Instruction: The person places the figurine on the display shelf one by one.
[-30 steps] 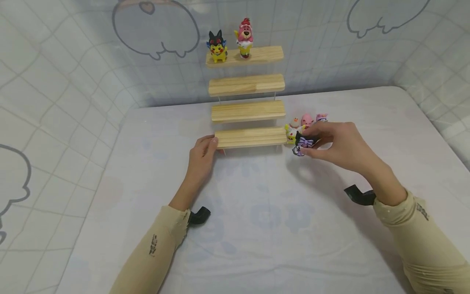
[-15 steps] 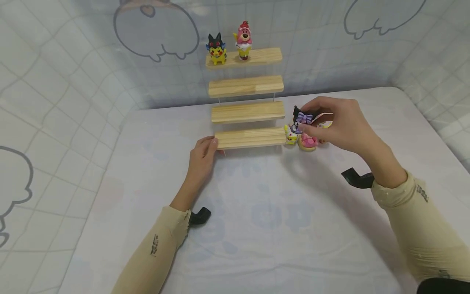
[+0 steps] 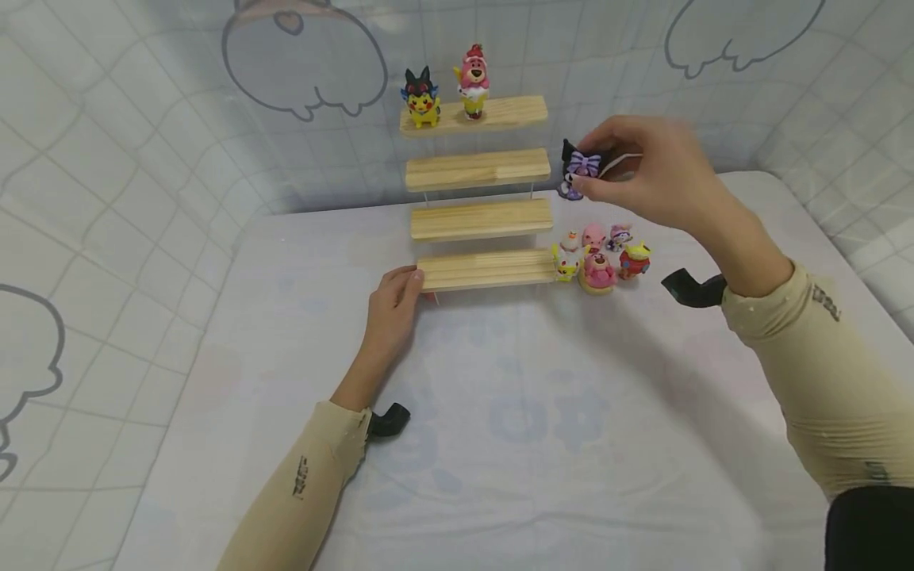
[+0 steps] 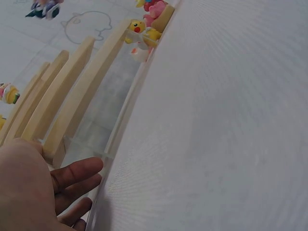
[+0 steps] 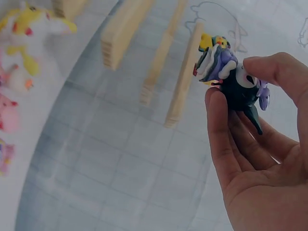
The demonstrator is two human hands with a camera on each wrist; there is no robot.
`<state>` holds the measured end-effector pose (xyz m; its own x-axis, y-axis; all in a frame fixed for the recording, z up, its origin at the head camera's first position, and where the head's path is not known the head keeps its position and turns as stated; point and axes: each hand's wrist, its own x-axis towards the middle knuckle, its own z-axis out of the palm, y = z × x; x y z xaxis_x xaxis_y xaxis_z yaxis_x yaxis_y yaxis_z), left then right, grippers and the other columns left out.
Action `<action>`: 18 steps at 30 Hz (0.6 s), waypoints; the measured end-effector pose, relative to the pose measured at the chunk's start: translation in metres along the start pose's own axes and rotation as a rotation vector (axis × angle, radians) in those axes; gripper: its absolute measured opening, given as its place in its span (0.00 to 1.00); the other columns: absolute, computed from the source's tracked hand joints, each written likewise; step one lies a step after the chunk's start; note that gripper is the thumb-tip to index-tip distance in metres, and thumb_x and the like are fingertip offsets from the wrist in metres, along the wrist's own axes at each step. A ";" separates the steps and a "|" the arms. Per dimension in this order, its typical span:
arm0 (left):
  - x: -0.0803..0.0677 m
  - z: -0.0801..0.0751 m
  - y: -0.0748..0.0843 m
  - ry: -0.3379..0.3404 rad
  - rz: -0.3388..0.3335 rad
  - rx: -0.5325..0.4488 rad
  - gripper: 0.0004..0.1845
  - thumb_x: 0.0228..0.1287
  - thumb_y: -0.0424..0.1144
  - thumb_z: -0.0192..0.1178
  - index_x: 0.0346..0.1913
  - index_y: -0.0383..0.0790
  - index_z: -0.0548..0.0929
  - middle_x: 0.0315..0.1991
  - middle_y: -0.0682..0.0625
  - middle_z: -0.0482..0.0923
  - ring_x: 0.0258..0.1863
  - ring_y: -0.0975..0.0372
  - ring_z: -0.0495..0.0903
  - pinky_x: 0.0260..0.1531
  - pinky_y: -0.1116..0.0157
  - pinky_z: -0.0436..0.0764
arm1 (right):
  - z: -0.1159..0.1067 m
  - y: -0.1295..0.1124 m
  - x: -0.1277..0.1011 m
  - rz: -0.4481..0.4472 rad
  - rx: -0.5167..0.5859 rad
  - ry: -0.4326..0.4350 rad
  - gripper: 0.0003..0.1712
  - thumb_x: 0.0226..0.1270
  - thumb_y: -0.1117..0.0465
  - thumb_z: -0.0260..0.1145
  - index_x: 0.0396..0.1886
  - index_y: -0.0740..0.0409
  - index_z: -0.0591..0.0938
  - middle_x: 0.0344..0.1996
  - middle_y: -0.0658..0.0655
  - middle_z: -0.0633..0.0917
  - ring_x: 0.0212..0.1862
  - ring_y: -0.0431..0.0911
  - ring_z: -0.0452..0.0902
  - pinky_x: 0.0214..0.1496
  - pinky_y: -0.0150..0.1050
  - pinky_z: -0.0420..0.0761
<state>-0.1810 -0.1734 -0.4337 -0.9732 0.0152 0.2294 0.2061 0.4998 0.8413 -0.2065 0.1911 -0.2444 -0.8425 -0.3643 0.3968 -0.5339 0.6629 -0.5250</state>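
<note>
My right hand point(image 3: 646, 170) pinches a small black-and-purple figurine point(image 3: 580, 170) with a striped bow, in the air right of the upper tiers. In the right wrist view, thumb and fingers grip its black head point(image 5: 238, 94). My left hand point(image 3: 394, 305) holds the left end of the lowest tier of a wooden stepped display stand point(image 3: 485, 270). The left wrist view shows its fingers point(image 4: 77, 175) below the board end by the clear support. Two figurines stand on the top tier: a yellow one with a black hood point(image 3: 424, 99) and a pink bear point(image 3: 474, 83).
Several figurines cluster on the table right of the lowest tier, among them a yellow-and-white one point(image 3: 567, 262), a pink one on a round base point(image 3: 598, 272) and a red-and-yellow one point(image 3: 634, 260). A patterned wall sheet point(image 3: 607, 63) hangs behind the stand.
My right hand has lifted the black-and-purple figurine from beside the lowest tier, upward and away, uncovering the cluster of figurines. The left hand has stayed at the stand.
</note>
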 end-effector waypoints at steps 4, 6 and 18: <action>0.000 0.001 0.001 0.008 0.003 -0.001 0.25 0.84 0.51 0.50 0.41 0.36 0.89 0.67 0.40 0.79 0.71 0.50 0.74 0.73 0.49 0.70 | -0.006 -0.002 0.025 -0.010 -0.045 0.023 0.22 0.67 0.57 0.77 0.57 0.62 0.85 0.49 0.54 0.87 0.44 0.32 0.80 0.49 0.21 0.81; 0.001 0.000 0.001 0.007 0.008 -0.007 0.25 0.84 0.52 0.50 0.40 0.36 0.89 0.67 0.40 0.79 0.72 0.51 0.74 0.73 0.50 0.70 | -0.008 -0.003 0.038 -0.006 -0.086 0.044 0.23 0.68 0.55 0.75 0.58 0.61 0.85 0.49 0.53 0.86 0.44 0.30 0.79 0.52 0.22 0.81; 0.000 0.000 0.002 0.003 -0.006 -0.008 0.24 0.84 0.51 0.50 0.51 0.33 0.89 0.67 0.39 0.79 0.72 0.50 0.74 0.74 0.49 0.68 | -0.011 -0.004 0.089 0.095 -0.197 0.029 0.28 0.74 0.47 0.69 0.66 0.57 0.82 0.59 0.57 0.88 0.50 0.37 0.80 0.62 0.31 0.82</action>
<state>-0.1803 -0.1726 -0.4321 -0.9740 0.0094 0.2263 0.2014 0.4930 0.8464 -0.2784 0.1635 -0.1984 -0.8843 -0.2771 0.3758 -0.4256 0.8094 -0.4047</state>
